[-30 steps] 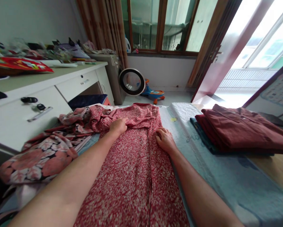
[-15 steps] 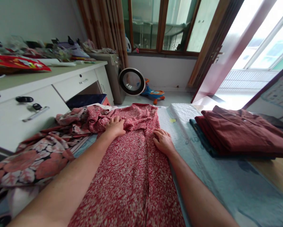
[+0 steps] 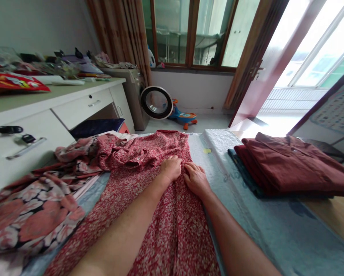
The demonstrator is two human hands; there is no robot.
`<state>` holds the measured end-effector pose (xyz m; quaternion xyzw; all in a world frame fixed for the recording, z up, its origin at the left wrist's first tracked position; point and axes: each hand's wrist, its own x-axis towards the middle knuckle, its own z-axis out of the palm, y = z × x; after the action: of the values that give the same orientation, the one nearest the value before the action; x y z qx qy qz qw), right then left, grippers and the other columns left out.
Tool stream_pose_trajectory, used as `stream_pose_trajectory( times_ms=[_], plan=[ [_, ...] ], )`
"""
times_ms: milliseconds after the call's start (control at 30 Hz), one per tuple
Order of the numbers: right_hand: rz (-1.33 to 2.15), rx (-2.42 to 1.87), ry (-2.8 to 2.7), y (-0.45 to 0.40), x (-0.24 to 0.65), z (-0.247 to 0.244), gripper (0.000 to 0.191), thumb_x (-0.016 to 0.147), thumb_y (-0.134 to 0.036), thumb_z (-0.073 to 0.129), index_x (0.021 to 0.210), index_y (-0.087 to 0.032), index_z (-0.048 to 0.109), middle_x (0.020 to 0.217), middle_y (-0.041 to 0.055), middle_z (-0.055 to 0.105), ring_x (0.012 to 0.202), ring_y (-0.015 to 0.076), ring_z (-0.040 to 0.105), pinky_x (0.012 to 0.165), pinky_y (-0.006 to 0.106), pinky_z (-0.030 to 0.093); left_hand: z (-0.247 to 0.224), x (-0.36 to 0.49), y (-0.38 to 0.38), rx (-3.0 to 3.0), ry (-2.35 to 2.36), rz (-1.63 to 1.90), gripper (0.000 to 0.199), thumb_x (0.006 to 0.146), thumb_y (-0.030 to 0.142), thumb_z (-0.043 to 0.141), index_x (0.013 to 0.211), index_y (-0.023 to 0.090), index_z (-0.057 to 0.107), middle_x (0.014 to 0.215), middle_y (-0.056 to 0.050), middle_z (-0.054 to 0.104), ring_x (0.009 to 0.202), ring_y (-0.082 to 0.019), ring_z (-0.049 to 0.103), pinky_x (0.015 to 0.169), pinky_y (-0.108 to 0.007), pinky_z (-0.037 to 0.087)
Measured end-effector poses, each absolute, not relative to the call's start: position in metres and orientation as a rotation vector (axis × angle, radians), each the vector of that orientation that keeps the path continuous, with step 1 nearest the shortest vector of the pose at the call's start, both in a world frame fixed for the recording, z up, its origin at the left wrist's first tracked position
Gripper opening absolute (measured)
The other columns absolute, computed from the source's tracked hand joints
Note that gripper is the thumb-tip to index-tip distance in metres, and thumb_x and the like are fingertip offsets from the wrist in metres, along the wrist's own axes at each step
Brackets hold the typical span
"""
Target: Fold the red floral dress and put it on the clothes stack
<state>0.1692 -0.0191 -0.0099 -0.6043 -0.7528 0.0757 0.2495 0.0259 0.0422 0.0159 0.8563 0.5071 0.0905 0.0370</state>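
Note:
A red and white speckled dress lies lengthwise in front of me, its collar end away from me. My left hand is on the upper part near its right side, fingers curled in and closed on the fabric. Just right of it, my right hand rests on the dress's right edge, fingers laid out over the cloth. The two hands are close together but apart. A gathered sleeve lies at the dress's upper left. What is under my palms is hidden.
A pink floral garment lies crumpled at left. Folded dark red clothes are stacked at right on the pale blue bedspread. Beyond stand a cluttered white desk, a washing machine with its round door open, and a toy car.
My left hand has moved right across the dress, close to my right hand, and its fingers have curled in. The dress's lower left side is spread wider. The view has shifted slightly.

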Motion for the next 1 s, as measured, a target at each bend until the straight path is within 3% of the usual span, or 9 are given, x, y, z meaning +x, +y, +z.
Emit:
stream_pose_trajectory(
  times_ms=[200,433,600,733,933,1000],
  plan=[
    [0.193,-1.660,-2.050,-0.018,0.169,-0.009,0.034,0.093,-0.027,0.050,0.125,-0.023,0.061,0.139,0.0071,0.057,0.129,0.0227,0.049,0.109,0.041,0.032,-0.001,0.023,0.043,2.602,1.644,0.511,0.021,0.093,0.025,0.051,0.108,0.022,0.065,0.112,-0.008,0.063,0.108,-0.025,0.053,0.097,-0.039,0.043],
    [0.171,-1.648,-2.055,-0.019,0.168,-0.007,0.031,0.093,-0.027,0.049,0.122,-0.024,0.062,0.137,0.0061,0.058,0.125,0.0216,0.052,0.106,0.038,0.034,-0.006,0.022,0.044,2.598,1.631,0.528,0.025,0.093,0.025,0.051,0.115,0.023,0.063,0.115,-0.007,0.062,0.109,-0.025,0.052,0.098,-0.039,0.042],
    [0.145,-1.676,-1.997,-0.020,0.172,-0.002,0.019,0.087,-0.020,0.052,0.095,-0.023,0.069,0.109,0.0058,0.068,0.106,0.0212,0.057,0.094,0.033,0.039,-0.005,0.021,0.044,2.616,1.627,0.500,0.026,0.093,0.027,0.051,0.116,0.022,0.063,0.115,-0.008,0.061,0.110,-0.026,0.051,0.098,-0.040,0.042],
    [0.164,-1.677,-1.964,-0.019,0.179,0.001,0.021,0.077,-0.010,0.049,0.073,-0.022,0.065,0.085,0.0038,0.066,0.088,0.0189,0.057,0.086,0.030,0.040,-0.003,0.021,0.043,2.620,1.627,0.457,0.025,0.093,0.028,0.052,0.115,0.023,0.063,0.115,-0.008,0.061,0.110,-0.026,0.052,0.097,-0.040,0.042],
    [0.237,-1.557,-1.953,-0.016,0.184,-0.001,0.024,0.072,-0.008,0.045,0.074,-0.022,0.065,0.083,0.0035,0.067,0.086,0.0185,0.058,0.086,0.028,0.042,0.005,0.026,0.040,2.750,1.433,0.604,0.029,0.095,0.019,0.044,0.116,0.024,0.065,0.138,-0.006,0.056,0.128,-0.027,0.044,0.104,-0.045,0.037],
    [0.269,-1.535,-1.973,-0.015,0.185,-0.001,0.026,0.072,-0.008,0.045,0.074,-0.023,0.066,0.083,0.0035,0.068,0.086,0.0186,0.060,0.087,0.028,0.043,0.006,0.030,0.040,2.768,1.249,0.552,0.030,0.097,0.020,0.042,0.115,0.024,0.065,0.134,-0.005,0.060,0.127,-0.023,0.047,0.105,-0.041,0.037]
  ],
)
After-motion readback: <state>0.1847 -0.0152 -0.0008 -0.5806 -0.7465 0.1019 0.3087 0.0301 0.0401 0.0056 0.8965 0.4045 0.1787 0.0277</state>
